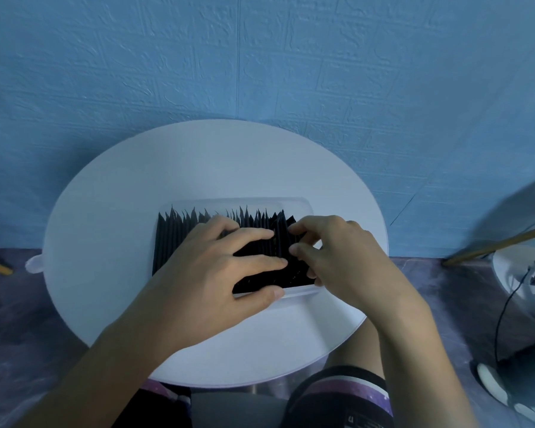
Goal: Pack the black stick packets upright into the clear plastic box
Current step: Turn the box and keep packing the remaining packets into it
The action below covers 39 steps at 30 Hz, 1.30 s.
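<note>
On the white table (130, 193), clear plastic box (300, 293) holds black stick packets (173, 239) on end in a row, tips toward the wall (260, 72). Left hand (210, 273) presses them with straight, spread fingers; right hand (343, 257) curls, pinching right-end packets.

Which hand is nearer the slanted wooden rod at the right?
Right. The right hand pinches black stick packets at the right end of the clear plastic box, apart from the wooden rod; the left hand lies flat over the packets mid-box, farther left.
</note>
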Available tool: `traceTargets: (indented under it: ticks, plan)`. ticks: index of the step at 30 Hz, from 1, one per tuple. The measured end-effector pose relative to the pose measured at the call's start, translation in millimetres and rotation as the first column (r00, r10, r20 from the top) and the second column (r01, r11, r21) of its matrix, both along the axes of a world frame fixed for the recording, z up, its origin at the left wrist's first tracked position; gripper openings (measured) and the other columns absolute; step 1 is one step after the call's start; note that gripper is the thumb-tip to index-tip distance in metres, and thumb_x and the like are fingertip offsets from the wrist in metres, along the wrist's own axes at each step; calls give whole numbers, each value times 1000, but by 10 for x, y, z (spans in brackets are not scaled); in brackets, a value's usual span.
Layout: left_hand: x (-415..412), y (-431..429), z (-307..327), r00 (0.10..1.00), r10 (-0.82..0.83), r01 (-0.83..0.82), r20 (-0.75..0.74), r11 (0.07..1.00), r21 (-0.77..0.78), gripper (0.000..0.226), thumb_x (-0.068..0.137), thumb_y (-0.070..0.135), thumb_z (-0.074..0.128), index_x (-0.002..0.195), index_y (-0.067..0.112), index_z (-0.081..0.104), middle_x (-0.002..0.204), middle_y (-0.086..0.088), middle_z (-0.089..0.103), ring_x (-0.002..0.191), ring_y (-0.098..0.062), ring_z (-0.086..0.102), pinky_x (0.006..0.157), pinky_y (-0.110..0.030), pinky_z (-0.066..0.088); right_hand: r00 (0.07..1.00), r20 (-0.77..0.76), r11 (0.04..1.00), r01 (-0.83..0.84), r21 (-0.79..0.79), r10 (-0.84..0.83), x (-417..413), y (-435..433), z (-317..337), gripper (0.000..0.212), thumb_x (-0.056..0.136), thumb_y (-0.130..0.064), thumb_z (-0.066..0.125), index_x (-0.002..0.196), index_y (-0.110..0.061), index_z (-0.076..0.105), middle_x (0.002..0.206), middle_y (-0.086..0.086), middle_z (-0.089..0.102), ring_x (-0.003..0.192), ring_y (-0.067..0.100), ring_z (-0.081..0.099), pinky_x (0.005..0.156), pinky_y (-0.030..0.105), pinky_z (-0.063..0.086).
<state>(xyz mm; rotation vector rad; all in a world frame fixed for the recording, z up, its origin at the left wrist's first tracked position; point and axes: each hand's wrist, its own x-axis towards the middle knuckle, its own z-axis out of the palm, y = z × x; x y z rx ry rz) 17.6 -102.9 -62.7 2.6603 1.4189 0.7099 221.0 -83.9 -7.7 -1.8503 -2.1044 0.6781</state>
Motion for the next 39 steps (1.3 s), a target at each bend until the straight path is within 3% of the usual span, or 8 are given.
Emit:
traceTargets:
  ticks: [9,13,18,23,25,31,36,39]
  plan:
    - [4,-2,2,1000,-5,5,9,1000,8,40,92,62,51,120,44,73,138,13,60,109,-19,50,95,-43,47,996,90,1000,-23,15,22,-66,47,-25,23,94,-24,59,117,-29,62,97,-4,70,86,24,66,83,37,52]
    - [5,26,2,1000,-3,3,2,1000,5,40,92,62,52,121,44,72,139,14,59,109,-20,50,95,-45,47,987,160,999,-27,47,19,-111,57,-39,31,92,-24,57,122,-32,57,102,0,70,95,28,62,83,38,50]
    - [-13,19,17,1000,-5,5,-13,1000,-8,40,92,63,50,122,46,71,139,15,58,112,-18,50,97,-42,45,996,94,999,-14,46,10,-59,50,-29,28,93,-23,60,121,-20,55,95,-1,71,81,29,67,82,43,53]
    - [7,9,43,998,10,-8,-67,1000,28,42,91,63,49,120,43,72,137,13,60,118,-19,50,99,-39,36,998,68,1000,-10,27,8,-26,32,21,34,94,-20,61,128,-24,62,95,-8,72,85,25,67,84,40,54]
    - [40,4,40,997,-10,13,-71,999,35,43,92,60,49,121,39,72,137,11,61,125,-18,50,104,-41,39,998,67,1000,-16,19,15,-26,35,29,32,94,-19,60,126,-23,63,95,-7,73,84,24,66,85,40,54]
    - [98,12,-6,996,-36,37,-77,999,3,42,97,57,48,132,40,65,140,8,58,128,-19,49,102,-42,46,996,76,999,-49,-17,51,8,82,74,27,93,-13,57,118,-21,66,90,-6,75,70,17,66,81,39,55]
    - [94,4,-17,993,-30,32,-117,999,16,42,99,59,44,134,45,62,142,10,55,129,-19,47,103,-40,44,999,15,998,-52,-36,52,50,120,33,43,95,-15,59,135,-30,57,90,-10,75,49,3,60,69,25,55]
    - [98,6,-20,992,-30,31,-125,999,8,42,100,58,44,135,45,61,142,10,54,129,-20,47,103,-40,43,999,-6,999,-38,-28,38,59,127,18,39,95,-15,60,132,-29,59,89,-10,75,47,4,60,68,23,54]
